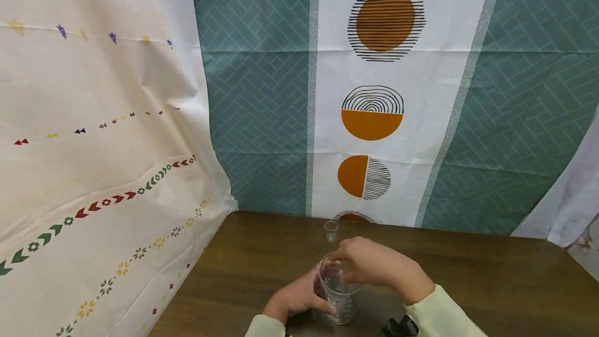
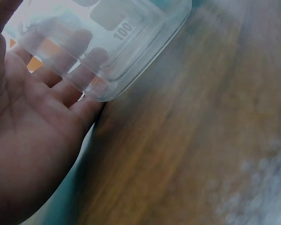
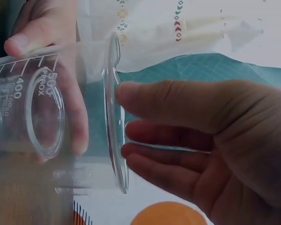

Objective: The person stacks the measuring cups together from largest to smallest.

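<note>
A large clear glass beaker (image 1: 344,310), with 300, 400 and 500 marks showing in the right wrist view, stands on the table. Inside it sits a smaller beaker (image 3: 14,115) whose rim lies below the large one's mouth. My left hand (image 1: 299,295) grips the large beaker's side, thumb in front and fingers round the back. Over the mouth hovers my right hand (image 1: 379,264), its thumb and fingers (image 3: 173,101) extended at the rim (image 3: 113,117) with nothing seen between them. A tiny beaker (image 1: 331,231) stands farther back.
The brown wooden table (image 1: 262,254) runs back to a green and white patterned curtain (image 1: 262,118). A cream printed cloth (image 1: 93,170) hangs along the left edge. Pale fabric (image 1: 571,196) hangs at the right.
</note>
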### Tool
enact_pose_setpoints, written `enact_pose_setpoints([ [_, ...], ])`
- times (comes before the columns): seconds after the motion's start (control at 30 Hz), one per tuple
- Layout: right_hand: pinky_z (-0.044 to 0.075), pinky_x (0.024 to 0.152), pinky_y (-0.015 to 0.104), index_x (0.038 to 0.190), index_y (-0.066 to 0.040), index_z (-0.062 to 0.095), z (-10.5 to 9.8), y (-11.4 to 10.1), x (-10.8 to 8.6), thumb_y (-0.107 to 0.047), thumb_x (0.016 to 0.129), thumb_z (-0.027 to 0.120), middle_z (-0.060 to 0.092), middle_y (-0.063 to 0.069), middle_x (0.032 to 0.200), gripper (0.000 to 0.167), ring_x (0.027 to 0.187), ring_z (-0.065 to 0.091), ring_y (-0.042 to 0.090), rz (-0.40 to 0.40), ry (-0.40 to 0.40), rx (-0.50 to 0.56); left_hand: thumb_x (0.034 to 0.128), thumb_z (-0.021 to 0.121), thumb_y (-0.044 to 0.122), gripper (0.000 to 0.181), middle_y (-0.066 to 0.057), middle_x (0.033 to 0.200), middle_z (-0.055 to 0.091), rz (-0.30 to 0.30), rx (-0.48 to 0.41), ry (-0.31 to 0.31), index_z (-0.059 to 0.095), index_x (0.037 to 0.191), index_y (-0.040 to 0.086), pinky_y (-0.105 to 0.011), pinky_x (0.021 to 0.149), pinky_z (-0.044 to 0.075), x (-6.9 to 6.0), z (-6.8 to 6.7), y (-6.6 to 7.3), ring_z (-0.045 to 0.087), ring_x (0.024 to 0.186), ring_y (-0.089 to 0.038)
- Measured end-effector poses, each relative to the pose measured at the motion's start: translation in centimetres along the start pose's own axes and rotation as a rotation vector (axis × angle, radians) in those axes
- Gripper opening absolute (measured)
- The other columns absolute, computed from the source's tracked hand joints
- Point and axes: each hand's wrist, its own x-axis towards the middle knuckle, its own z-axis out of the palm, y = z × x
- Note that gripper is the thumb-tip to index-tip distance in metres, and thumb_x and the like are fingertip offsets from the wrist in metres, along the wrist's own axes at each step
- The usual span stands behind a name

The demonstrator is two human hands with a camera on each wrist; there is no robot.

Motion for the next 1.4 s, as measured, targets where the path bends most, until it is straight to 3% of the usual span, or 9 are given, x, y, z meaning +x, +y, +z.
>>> enact_pose_setpoints([
  [0.23, 0.052, 0.088, 0.028, 0.114, -0.015, 0.071, 0.0, 0.5, 0.0, -0.018, 0.081, 0.075, 0.068, -0.003, 0.108, 0.033, 0.101, 0.063, 0.012, -0.031, 0.021, 0.050, 0.0782, 0.080, 0.010, 0.086, -0.001, 0.148, 0.037, 0.014, 0.003, 0.000, 0.029, 0.146, 0.024, -0.022, 0.100, 0.042, 0.0, 0.1, -0.1, 0.043, 0.130, -0.016],
  [0.47, 0.052, 0.091, 0.031, 0.114, -0.016, 0.070, -0.4, 0.8, 0.1, -0.022, 0.084, 0.075, 0.066, -0.006, 0.112, 0.031, 0.105, 0.062, 0.011, -0.039, 0.026, 0.062, 0.0791, 0.081, 0.017, 0.087, 0.003, 0.148, 0.038, -0.004, 0.011, -0.001, 0.027, 0.148, 0.021, -0.023, 0.101, 0.042, 0.1, -0.1, -0.1, 0.042, 0.132, -0.013],
  [0.73, 0.052, 0.093, 0.036, 0.119, -0.014, 0.068, -0.7, 1.1, 0.2, -0.019, 0.087, 0.070, 0.065, -0.002, 0.118, 0.032, 0.109, 0.061, 0.015, -0.069, 0.116, -0.027, 0.0778, 0.082, 0.015, 0.088, -0.002, 0.149, 0.038, 0.012, 0.015, 0.003, 0.028, 0.146, 0.028, -0.021, 0.101, 0.041, 0.2, -0.1, 0.2, 0.041, 0.133, -0.013],
  [0.9, 0.051, 0.094, 0.039, 0.120, -0.012, 0.067, -0.6, 1.6, 0.2, -0.015, 0.088, 0.068, 0.063, 0.000, 0.119, 0.033, 0.110, 0.061, 0.018, -0.038, 0.162, -0.033, 0.0780, 0.081, 0.013, 0.091, -0.008, 0.150, 0.037, 0.007, 0.015, 0.003, 0.025, 0.149, 0.021, -0.020, 0.099, 0.043, 0.1, 0.0, 0.2, 0.045, 0.130, -0.013],
  [1.17, 0.051, 0.092, 0.039, 0.122, -0.012, 0.066, -0.6, 2.5, 0.5, -0.016, 0.088, 0.068, 0.062, 0.001, 0.121, 0.033, 0.109, 0.060, 0.018, -0.011, 0.201, -0.036, 0.0772, 0.082, 0.015, 0.089, 0.002, 0.148, 0.039, 0.009, 0.028, 0.009, 0.028, 0.147, 0.024, -0.021, 0.100, 0.042, 0.3, -0.2, 0.0, 0.042, 0.133, -0.012],
  [1.4, 0.051, 0.092, 0.039, 0.121, -0.012, 0.066, 0.0, 3.1, 0.6, -0.015, 0.088, 0.069, 0.061, 0.002, 0.120, 0.033, 0.108, 0.060, 0.018, 0.005, 0.232, -0.019, 0.0766, 0.082, 0.013, 0.086, 0.001, 0.148, 0.038, 0.018, 0.026, 0.020, 0.031, 0.144, 0.024, -0.020, 0.099, 0.043, 0.2, -0.1, -0.2, 0.043, 0.131, -0.012],
])
